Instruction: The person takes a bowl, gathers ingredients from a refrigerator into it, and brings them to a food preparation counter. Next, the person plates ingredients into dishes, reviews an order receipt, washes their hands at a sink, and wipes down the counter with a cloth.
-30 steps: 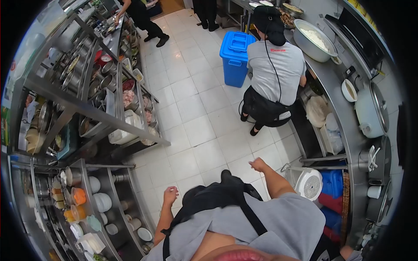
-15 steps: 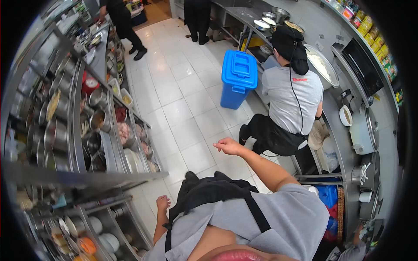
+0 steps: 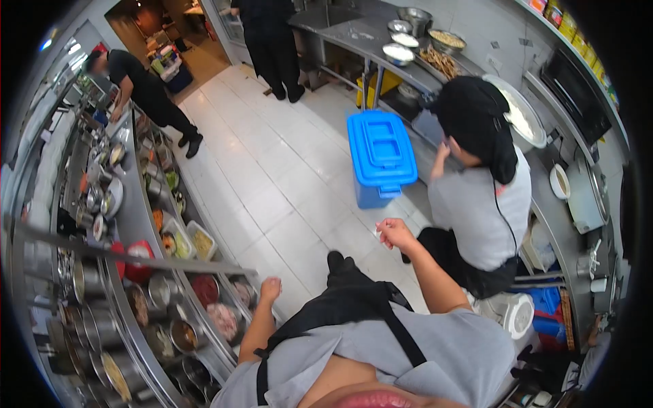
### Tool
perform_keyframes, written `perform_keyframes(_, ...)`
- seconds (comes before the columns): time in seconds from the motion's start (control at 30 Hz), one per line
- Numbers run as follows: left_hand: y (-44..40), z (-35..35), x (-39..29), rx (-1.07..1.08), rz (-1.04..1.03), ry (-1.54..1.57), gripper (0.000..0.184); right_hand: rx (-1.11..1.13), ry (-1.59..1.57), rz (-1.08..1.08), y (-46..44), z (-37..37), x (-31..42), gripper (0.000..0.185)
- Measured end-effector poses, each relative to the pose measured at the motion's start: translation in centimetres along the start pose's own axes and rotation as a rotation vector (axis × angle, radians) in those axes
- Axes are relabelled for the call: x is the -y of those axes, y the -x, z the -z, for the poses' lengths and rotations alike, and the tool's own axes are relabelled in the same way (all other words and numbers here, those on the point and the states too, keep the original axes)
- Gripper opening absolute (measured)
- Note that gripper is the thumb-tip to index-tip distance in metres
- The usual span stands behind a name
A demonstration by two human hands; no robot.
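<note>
My right hand (image 3: 396,234) is held out in front of my body with its fingers curled in. A small whitish spot shows at the fingertips, too small to name. Just beyond it stands a blue lidded bin (image 3: 381,153) on the floor, apart from the hand. My left hand (image 3: 271,290) hangs at my side, loosely closed, and nothing shows in it. Close by on that side are shelves with a metal bowl of pale raw meat (image 3: 223,321) and a bowl of dark red meat (image 3: 205,291). Neither hand touches these things.
A co-worker in a grey shirt (image 3: 479,217) crouches right of the bin. Another leans over the left counter (image 3: 132,136); a third stands at the back (image 3: 269,47). The right-hand counter holds a large basin of white food (image 3: 520,119). Tiled floor (image 3: 252,177) runs between.
I have moved forward; the bin, the crouching co-worker and the left shelves are nearer. My left hand has risen, and my right hand has shifted right with its fingers more curled.
</note>
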State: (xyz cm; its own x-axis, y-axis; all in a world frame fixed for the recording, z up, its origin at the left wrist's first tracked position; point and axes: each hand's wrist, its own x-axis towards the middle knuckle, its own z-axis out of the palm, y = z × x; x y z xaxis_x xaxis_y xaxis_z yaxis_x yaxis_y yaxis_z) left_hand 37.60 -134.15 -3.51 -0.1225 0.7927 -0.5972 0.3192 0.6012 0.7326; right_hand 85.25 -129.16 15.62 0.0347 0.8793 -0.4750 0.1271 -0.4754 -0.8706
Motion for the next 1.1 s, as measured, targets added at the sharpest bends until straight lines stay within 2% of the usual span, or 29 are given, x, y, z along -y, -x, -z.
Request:
perform_keyframes(0.03, -0.9, 0.8, -0.7, -0.011, 0.107, 0.001, 0.023, 0.001, -0.029, -0.007, -2.3, -0.3, 1.7, 0.031)
perform_keyframes(0.1, -0.1, 3.3, -4.2, 0.079, 0.180, -0.117, 0.021, 0.051, -0.050, -0.001, -6.8, -1.3, 5.0, 0.031)
perform_keyframes(0.17, 0.2, 5.4, -6.5, 0.048, 0.046, -0.116, 0.018, 0.074, -0.001, 0.041, -12.8, -2.3, 10.0, 0.032)
perform_keyframes(0.3, -6.4, 9.8, -1.5, 0.070, 0.327, 0.028, 0.020, 0.021, -0.020, 0.129, -22.1, -5.1, 19.2, 0.034)
perform_keyframes(0.33, -8.7, 10.8, -0.2, 0.099, 0.326, -0.006, 0.021, 0.009, -0.012, 0.183, -24.7, -6.0, 20.9, 0.035)
perform_keyframes(0.37, -11.2, 11.9, 1.4, 0.213, 0.033, -0.265, 0.022, -0.006, -0.003, 0.233, -27.2, -6.4, 22.3, 0.035)
perform_keyframes(0.4, -12.1, 12.6, -1.0, 0.229, -0.323, -0.610, 0.022, -0.017, -0.002, 0.226, -29.2, -6.4, 23.7, 0.035)
perform_keyframes(0.43, -13.7, 13.7, -1.3, 0.142, -0.650, -0.861, 0.022, -0.015, -0.003, 0.240, -30.8, -6.2, 25.3, 0.036)
perform_keyframes(0.47, -15.1, 14.8, -1.5, 0.161, -0.455, -0.869, 0.023, -0.013, -0.009, 0.249, -31.6, -6.5, 26.7, 0.038)
perform_keyframes(0.5, -17.7, 15.8, -2.5, 0.180, -0.385, -0.887, 0.023, -0.029, -0.045, 0.218, -32.0, -6.5, 28.3, 0.035)
perform_keyframes(0.6, -26.8, 18.4, -8.3, 0.229, -0.423, -1.014, 0.025, -0.079, -0.223, 0.128, -34.4, -5.1, 30.2, 0.035)
perform_keyframes(0.67, -34.6, 18.7, -15.3, 0.198, -0.615, -1.191, 0.026, -0.114, -0.337, 0.138, -35.2, -3.7, 31.3, 0.035)
perform_keyframes(0.7, -39.6, 19.7, -16.3, 0.224, -0.627, -0.928, 0.029, -0.155, -0.423, 0.124, -36.0, -2.9, 31.5, 0.035)
perform_keyframes(0.73, -42.1, 20.3, -22.2, 0.260, -0.642, -0.667, 0.033, -0.194, -0.510, 0.101, -36.6, -2.1, 31.6, 0.035)
perform_keyframes(0.77, -45.1, 19.1, -28.2, 0.177, -0.086, -0.378, 0.028, -0.208, -0.522, 0.088, -36.8, -1.5, 31.6, 0.035)
perform_keyframes(0.83, -51.2, 17.1, -38.4, 0.144, -0.265, -0.332, 0.024, -0.244, -0.852, 0.095, -37.6, -0.2, 32.0, 0.037)
perform_keyframes(0.87, -53.8, 15.4, -43.5, 0.147, -0.291, -0.195, 0.023, -0.253, -0.863, 0.094, -38.4, 0.7, 31.8, 0.037)
perform_keyframes(0.93, -58.6, 11.8, -53.4, 0.210, -0.376, -0.153, 0.020, -0.274, -1.039, 0.122, -40.7, 3.1, 31.4, 0.037)
perform_keyframes(1.0, -59.0, 7.5, -63.3, 0.238, -0.441, -0.128, 0.019, -0.292, -1.079, 0.138, -44.1, 5.6, 31.9, 0.037)
perform_keyframes(1.1, -61.7, 0.9, -72.1, 0.321, -0.472, -0.042, 0.019, -0.285, -1.182, 0.221, -49.8, 10.1, 33.7, 0.036)
